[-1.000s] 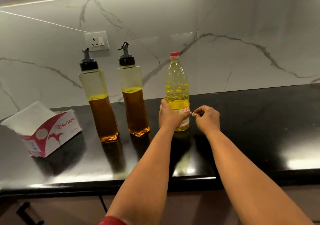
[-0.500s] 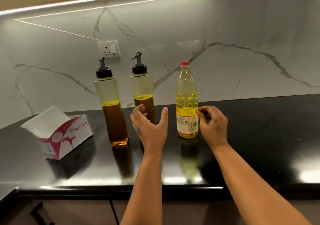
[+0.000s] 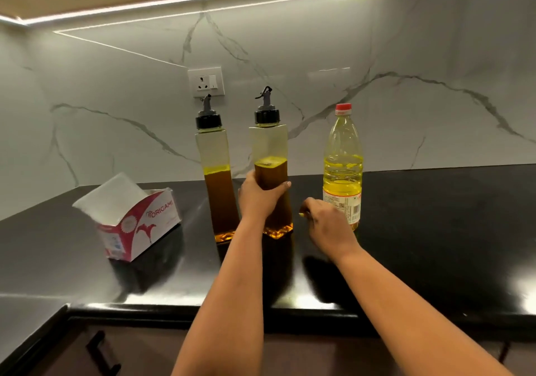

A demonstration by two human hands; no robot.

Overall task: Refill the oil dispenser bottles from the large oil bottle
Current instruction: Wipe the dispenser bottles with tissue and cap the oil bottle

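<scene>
Both arms reached out over the front edge of the black counter (image 3: 435,230), where the left hand (image 3: 258,198) wrapped around the middle of the right dispenser bottle (image 3: 271,166), and the right hand (image 3: 324,225) hung loosely curled, holding nothing, beside the big oil bottle (image 3: 343,161).

You have open counter (image 3: 435,230) to the right of the large oil bottle (image 3: 343,169) and along the front edge. The two dispenser bottles stand close together: left dispenser (image 3: 216,178), right dispenser (image 3: 271,155). Between them the gap is narrow. The tissue box (image 3: 139,219) blocks the left side.
</scene>
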